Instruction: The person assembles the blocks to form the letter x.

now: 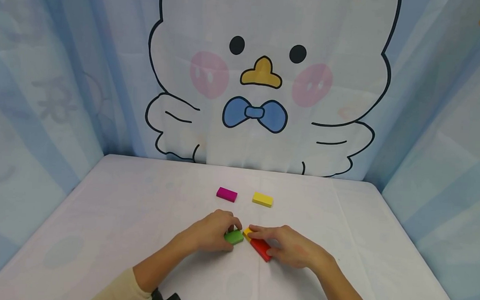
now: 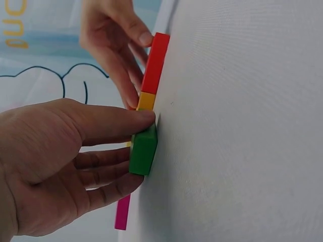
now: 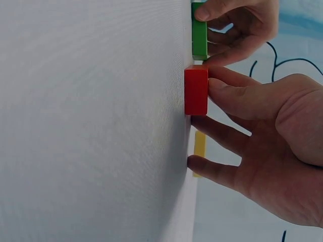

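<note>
My left hand (image 1: 213,232) pinches a green block (image 1: 234,237) between thumb and fingers, low at the white tabletop. In the left wrist view the thumb lies along one side of the green block (image 2: 144,151). Close to its right, a red block (image 1: 261,249) and an orange-yellow block (image 1: 247,233) lie end to end in a slanted line. My right hand (image 1: 290,246) grips the red block, thumb at its near end, with the index finger reaching over the orange-yellow one. Seen from the right wrist, the red block (image 3: 196,91) shows its end face, with the thumb against it.
Farther back on the table (image 1: 175,178) lie a magenta block (image 1: 227,194) and a yellow block (image 1: 263,199), apart from each other. A curtain (image 1: 260,146) with a cartoon bird hangs behind the table. Something black (image 1: 165,299) sits by the left sleeve (image 1: 125,289).
</note>
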A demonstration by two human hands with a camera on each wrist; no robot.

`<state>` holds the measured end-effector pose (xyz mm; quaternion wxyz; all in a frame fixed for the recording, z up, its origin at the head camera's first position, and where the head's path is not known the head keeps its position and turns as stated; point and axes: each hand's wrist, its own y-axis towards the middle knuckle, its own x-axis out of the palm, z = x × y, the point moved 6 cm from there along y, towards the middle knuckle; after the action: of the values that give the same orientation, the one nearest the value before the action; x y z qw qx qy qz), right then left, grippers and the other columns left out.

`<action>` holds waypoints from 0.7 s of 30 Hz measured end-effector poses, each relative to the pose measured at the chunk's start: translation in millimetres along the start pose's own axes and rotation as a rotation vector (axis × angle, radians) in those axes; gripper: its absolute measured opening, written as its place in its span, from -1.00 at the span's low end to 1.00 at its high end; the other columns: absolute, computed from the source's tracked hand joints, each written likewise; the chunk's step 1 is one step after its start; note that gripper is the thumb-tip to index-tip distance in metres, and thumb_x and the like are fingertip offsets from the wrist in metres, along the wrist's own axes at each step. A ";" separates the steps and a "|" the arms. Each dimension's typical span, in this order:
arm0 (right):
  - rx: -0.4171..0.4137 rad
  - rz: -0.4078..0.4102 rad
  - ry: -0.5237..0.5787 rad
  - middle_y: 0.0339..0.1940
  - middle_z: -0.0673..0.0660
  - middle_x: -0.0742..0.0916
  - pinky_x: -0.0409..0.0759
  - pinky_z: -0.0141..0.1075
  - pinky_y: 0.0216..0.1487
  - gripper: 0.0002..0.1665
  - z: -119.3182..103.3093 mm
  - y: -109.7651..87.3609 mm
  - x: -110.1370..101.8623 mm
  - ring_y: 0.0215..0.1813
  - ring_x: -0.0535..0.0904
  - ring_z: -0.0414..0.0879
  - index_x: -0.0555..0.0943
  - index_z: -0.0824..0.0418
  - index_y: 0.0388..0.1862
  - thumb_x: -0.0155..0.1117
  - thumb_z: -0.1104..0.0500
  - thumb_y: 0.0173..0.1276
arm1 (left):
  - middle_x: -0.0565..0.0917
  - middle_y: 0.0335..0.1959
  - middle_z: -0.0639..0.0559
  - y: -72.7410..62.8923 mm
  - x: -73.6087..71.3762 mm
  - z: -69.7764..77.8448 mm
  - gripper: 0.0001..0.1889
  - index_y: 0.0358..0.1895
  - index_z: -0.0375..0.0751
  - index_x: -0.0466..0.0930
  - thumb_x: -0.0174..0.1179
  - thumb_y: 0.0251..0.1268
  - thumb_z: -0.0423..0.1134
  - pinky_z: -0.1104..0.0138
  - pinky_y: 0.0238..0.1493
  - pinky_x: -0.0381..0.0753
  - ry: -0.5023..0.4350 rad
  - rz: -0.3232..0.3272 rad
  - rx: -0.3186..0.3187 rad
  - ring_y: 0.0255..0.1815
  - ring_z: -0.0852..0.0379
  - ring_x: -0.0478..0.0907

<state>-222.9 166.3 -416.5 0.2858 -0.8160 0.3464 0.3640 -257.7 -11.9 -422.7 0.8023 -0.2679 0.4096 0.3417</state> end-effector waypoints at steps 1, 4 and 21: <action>0.001 0.000 0.002 0.57 -0.17 0.49 0.43 0.10 0.50 -0.32 0.0 -0.1 0.0 0.59 0.40 0.01 0.57 -0.11 0.46 0.29 0.38 0.44 | 0.62 -0.19 0.17 0.2 0.4 -0.5 -0.52 0.16 -0.10 0.71 0.56 0.15 -0.19 0.42 -0.07 0.65 0.001 0.001 -0.003 -0.13 0.25 0.49; 0.006 0.001 0.005 0.57 -0.19 0.48 0.43 0.11 0.50 -0.31 0.1 -0.3 0.2 0.60 0.39 0.01 0.58 -0.12 0.46 0.29 0.38 0.44 | 0.62 -0.18 0.17 0.3 0.8 -1.0 -0.50 0.17 -0.10 0.71 0.58 0.13 -0.18 0.42 -0.06 0.66 0.003 0.002 -0.008 -0.14 0.25 0.50; -0.011 0.001 -0.010 0.58 -0.14 0.49 0.44 0.10 0.49 -0.31 -1.2 0.4 0.2 0.59 0.40 0.01 0.57 -0.08 0.46 0.29 0.39 0.43 | 0.60 -0.12 0.19 -8.6 -6.3 -1.7 -0.35 0.31 -0.01 0.67 0.60 0.05 -0.26 0.48 -0.13 0.62 0.012 -0.109 0.012 -0.11 0.25 0.52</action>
<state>-222.7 165.1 -416.1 0.2828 -0.8156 0.3436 0.3699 -254.6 -20.5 -416.9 0.8189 -0.2870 0.4010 0.2935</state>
